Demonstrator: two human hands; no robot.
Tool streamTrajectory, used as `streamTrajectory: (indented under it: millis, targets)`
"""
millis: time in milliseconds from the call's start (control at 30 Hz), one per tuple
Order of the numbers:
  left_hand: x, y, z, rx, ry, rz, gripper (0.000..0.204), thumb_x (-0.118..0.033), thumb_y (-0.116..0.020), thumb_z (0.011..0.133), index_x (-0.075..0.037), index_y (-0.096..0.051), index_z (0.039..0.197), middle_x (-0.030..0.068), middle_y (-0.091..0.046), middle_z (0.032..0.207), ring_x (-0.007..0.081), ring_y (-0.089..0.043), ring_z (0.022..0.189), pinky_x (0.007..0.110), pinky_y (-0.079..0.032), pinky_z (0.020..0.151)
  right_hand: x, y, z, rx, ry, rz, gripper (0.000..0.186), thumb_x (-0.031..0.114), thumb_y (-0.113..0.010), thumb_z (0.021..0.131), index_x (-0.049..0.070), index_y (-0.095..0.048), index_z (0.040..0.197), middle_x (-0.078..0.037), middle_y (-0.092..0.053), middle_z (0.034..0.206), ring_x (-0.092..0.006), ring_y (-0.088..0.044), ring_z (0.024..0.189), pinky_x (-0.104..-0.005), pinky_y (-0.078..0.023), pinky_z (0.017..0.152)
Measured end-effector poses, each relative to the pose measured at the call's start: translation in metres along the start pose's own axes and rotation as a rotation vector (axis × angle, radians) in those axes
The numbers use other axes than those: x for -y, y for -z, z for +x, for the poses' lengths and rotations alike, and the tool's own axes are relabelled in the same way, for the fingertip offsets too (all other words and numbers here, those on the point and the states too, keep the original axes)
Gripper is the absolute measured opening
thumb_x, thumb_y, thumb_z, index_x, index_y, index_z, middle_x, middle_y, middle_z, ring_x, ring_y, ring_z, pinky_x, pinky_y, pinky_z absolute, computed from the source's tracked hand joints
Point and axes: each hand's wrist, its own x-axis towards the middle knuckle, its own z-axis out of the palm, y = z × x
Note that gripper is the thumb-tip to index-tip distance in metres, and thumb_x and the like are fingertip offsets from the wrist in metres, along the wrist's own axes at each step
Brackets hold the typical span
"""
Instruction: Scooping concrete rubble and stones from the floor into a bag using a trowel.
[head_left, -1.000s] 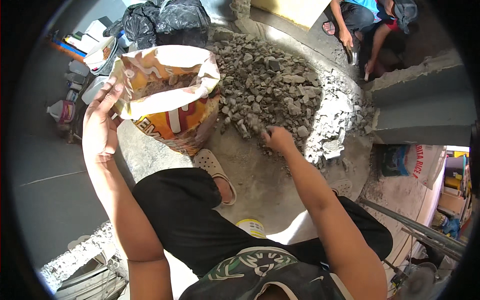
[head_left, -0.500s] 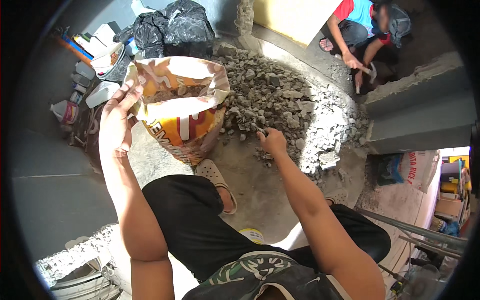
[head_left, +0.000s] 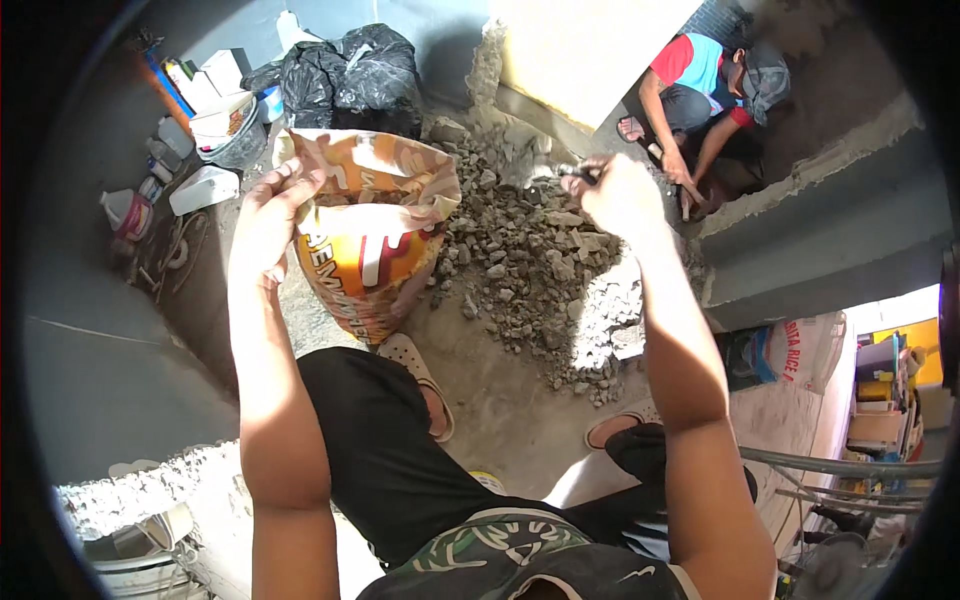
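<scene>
My left hand (head_left: 272,205) pinches the left rim of an orange and yellow printed sack (head_left: 375,260), holding its mouth up and open. Rubble shows dimly inside. Out over the far side of a heap of broken grey concrete rubble (head_left: 545,255), my right hand (head_left: 622,195) is closed around something. Only a short dark piece (head_left: 580,178) shows at its fingers, and motion blur hides its kind. Pale dust or a blurred shape lies just left of those fingers.
Past the heap, another person (head_left: 705,90) crouches, hands low by a broken wall edge (head_left: 820,165). Black garbage bags (head_left: 375,85) and a bucket (head_left: 235,140) with rubble stand behind the sack. A rice sack (head_left: 800,350) and metal bars (head_left: 850,462) lie at right.
My right hand has swung from the heap's near edge to its far side. My left hand keeps its hold on the sack rim. The other person's hammer hand has dropped.
</scene>
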Motion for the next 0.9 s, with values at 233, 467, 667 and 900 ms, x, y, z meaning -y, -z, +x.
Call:
streamTrajectory:
  millis: [233, 467, 667, 900]
  targets:
    - [-0.008, -0.012, -0.004, -0.01, 0.018, 0.002, 0.073, -0.034, -0.074, 0.083, -0.001, -0.046, 0.141, 0.0101, -0.059, 0.128, 0.0176, -0.058, 0.107, 0.032, -0.047, 0.086, 0.078, 0.016, -0.006, -0.165, 0.4, -0.049, 0.028, 0.031, -0.07, 0.082, 0.009, -0.073, 0.1, -0.014, -0.071, 0.085, -0.0304, -0.07, 0.079, -0.0411, -0.054, 0.075]
    - [-0.003, -0.003, -0.003, -0.043, 0.039, 0.103, 0.076, -0.039, -0.071, 0.083, 0.0, -0.043, 0.143, 0.012, -0.057, 0.132, 0.0251, -0.054, 0.117, 0.038, -0.041, 0.095, 0.075, -0.014, -0.048, -0.364, 0.304, 0.064, 0.027, 0.026, -0.069, 0.084, 0.008, -0.068, 0.104, -0.014, -0.068, 0.094, -0.034, -0.068, 0.087, -0.0419, -0.053, 0.077]
    - [-0.006, 0.004, -0.006, -0.006, 0.039, 0.01, 0.08, -0.04, -0.074, 0.08, 0.001, -0.045, 0.142, 0.0133, -0.057, 0.132, 0.0206, -0.053, 0.114, 0.035, -0.04, 0.093, -0.064, -0.132, -0.117, 0.046, -0.191, 0.288, 0.04, 0.039, -0.056, 0.094, 0.002, -0.054, 0.11, -0.029, -0.065, 0.097, -0.0475, -0.064, 0.085, -0.0527, -0.051, 0.075]
    - [-0.006, 0.004, -0.011, -0.039, 0.037, 0.066, 0.073, -0.04, -0.072, 0.084, 0.001, -0.049, 0.14, 0.0081, -0.058, 0.13, 0.0176, -0.052, 0.111, 0.033, -0.038, 0.094, -0.155, -0.268, -0.319, 0.786, -0.203, 0.181, 0.047, 0.044, -0.051, 0.096, 0.002, -0.053, 0.118, -0.031, -0.064, 0.097, -0.049, -0.062, 0.09, -0.0537, -0.048, 0.078]
